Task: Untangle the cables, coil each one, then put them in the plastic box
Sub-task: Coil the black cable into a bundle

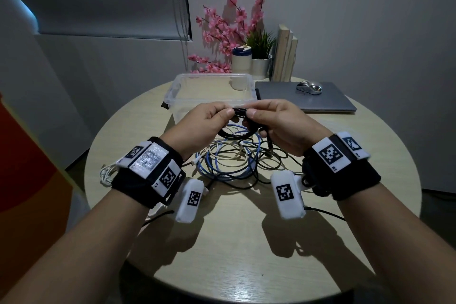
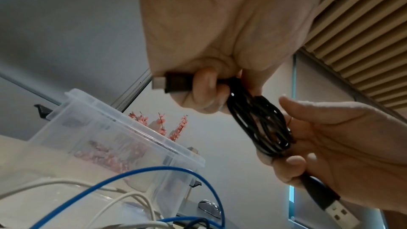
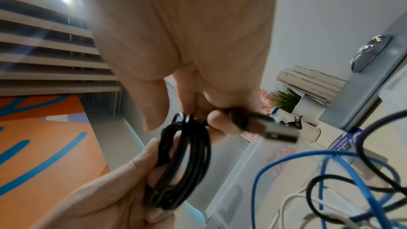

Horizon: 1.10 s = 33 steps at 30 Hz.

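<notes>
I hold a coiled black cable (image 1: 232, 134) in the air in front of the clear plastic box (image 1: 178, 82). My left hand (image 1: 212, 116) grips the coil's left side, and the left wrist view shows one small plug (image 2: 174, 83) sticking out of that fist. My right hand (image 1: 269, 116) pinches the coil's right side, with the USB plug (image 3: 277, 132) poking out past its fingers. Below my hands, a blue cable (image 1: 214, 164), a cream cable (image 1: 229, 155) and a thin black cable (image 1: 270, 164) lie tangled on the round table (image 1: 246, 242). Nothing shows inside the box.
Behind the box stand a white bottle (image 1: 241, 61), pink flowers (image 1: 229, 32), a potted plant (image 1: 260, 66) and books (image 1: 283, 54). A closed laptop (image 1: 328, 103) with a mouse (image 1: 309, 87) on it lies at the back right. A white cable bundle (image 1: 106, 175) sits at the table's left edge.
</notes>
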Tool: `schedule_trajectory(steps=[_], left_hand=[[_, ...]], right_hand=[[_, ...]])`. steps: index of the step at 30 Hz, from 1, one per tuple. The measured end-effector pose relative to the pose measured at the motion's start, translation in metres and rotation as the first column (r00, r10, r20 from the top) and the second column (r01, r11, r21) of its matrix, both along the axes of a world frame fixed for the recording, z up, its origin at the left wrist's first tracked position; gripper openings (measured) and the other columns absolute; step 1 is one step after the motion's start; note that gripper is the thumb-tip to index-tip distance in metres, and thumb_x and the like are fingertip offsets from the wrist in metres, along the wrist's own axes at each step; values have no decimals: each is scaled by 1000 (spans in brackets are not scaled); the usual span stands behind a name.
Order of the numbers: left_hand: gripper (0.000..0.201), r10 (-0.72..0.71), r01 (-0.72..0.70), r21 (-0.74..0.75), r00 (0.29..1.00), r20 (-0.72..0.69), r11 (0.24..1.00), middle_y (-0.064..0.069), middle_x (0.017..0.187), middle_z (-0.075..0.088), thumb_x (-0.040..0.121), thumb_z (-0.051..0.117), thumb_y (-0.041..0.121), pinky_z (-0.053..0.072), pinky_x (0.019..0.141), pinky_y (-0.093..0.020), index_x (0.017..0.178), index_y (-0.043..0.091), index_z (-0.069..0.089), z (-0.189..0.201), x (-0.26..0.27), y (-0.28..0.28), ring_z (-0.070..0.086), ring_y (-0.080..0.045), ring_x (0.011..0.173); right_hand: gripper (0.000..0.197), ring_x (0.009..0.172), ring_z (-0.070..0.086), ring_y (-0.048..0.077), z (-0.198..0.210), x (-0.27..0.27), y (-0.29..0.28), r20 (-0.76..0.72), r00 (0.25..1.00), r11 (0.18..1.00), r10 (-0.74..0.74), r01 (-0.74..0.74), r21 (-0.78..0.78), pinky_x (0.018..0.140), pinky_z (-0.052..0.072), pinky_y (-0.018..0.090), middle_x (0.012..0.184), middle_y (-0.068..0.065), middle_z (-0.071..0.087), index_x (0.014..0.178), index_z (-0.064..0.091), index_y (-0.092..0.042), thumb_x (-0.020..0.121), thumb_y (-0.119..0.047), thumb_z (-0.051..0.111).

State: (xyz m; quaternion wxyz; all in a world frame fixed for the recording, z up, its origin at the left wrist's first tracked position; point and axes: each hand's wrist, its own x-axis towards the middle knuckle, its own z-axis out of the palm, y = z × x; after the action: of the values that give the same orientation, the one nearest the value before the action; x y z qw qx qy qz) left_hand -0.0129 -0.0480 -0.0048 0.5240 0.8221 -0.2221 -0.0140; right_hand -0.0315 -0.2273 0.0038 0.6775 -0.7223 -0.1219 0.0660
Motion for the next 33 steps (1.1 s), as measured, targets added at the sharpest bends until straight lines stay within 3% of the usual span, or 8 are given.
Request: schedule_trajectory(steps=[6, 9, 11, 14, 19, 22, 26, 33], left_hand=[[33, 61, -62, 27, 997, 45, 998, 2, 67, 48, 100, 43, 32, 35, 68, -29, 84, 19, 69, -1, 1, 1, 45, -10, 65], [22, 81, -81, 4, 995, 56, 997, 0, 71, 60, 96, 52, 31, 43, 71, -25, 91, 20, 70, -2, 1, 1, 54, -4, 67], [6, 110, -107, -46, 992, 67, 993, -7, 80, 68, 89, 65, 28, 49, 79, -34, 88, 23, 69, -3, 4, 4, 61, -14, 77], [8, 143, -139, -47, 986, 83, 989, 2, 76, 67, 83, 72, 21, 48, 76, -34, 77, 24, 67, -2, 8, 9, 59, -14, 75], [17, 131, -129, -21, 967, 220, 991, 7, 76, 68, 85, 70, 17, 52, 81, -42, 75, 31, 67, 1, 7, 5, 63, -17, 78], [17, 158, -140, -87, 955, 251, 986, 7, 77, 69, 83, 71, 21, 53, 82, -45, 72, 34, 69, -1, 7, 3, 64, -15, 79], [16, 168, -127, -187, 961, 222, 974, 10, 75, 69, 79, 73, 22, 52, 82, -42, 71, 35, 71, -3, 6, 3, 63, -13, 78], [10, 83, -65, -146, 989, 121, 987, 10, 77, 72, 88, 65, 16, 48, 75, -16, 84, 20, 73, 0, 7, 10, 63, 0, 75]], right_hand=[[26, 54, 54, -6, 0, -1, 2, 103, 994, 995, -23, 32, -92, 53, 39, 6, 75, 6, 61, 116, 59, 6, 92, 6, 50], [27, 52, 52, -6, 2, 2, 1, 129, 991, 982, -29, 52, -179, 52, 38, 7, 71, 5, 58, 118, 60, 4, 93, 5, 48], [27, 52, 50, -5, 1, 5, -2, 152, 987, 962, -50, 88, -258, 52, 38, 7, 70, 4, 57, 117, 62, 2, 94, 2, 48], [25, 51, 49, -6, -2, 7, -6, 183, 982, 913, -52, 121, -389, 56, 37, 10, 70, 0, 58, 113, 66, -4, 96, -2, 49], [27, 97, 63, 16, 0, 1, -1, 165, 983, 785, 85, 36, -618, 94, 47, 33, 104, 8, 70, 119, 65, -10, 95, -7, 52], [27, 97, 60, 13, 3, -4, 5, 142, 978, 725, 150, -11, -689, 82, 45, 16, 106, 3, 69, 120, 64, -12, 95, -11, 55], [25, 95, 61, 14, 1, -4, 7, 155, 980, 756, 127, 6, -654, 80, 44, 18, 102, 3, 68, 118, 65, -10, 95, -10, 54], [21, 74, 62, 19, -2, 1, 0, 130, 991, 937, -15, 59, -346, 90, 50, 44, 73, 8, 61, 102, 66, -5, 95, 1, 47]])
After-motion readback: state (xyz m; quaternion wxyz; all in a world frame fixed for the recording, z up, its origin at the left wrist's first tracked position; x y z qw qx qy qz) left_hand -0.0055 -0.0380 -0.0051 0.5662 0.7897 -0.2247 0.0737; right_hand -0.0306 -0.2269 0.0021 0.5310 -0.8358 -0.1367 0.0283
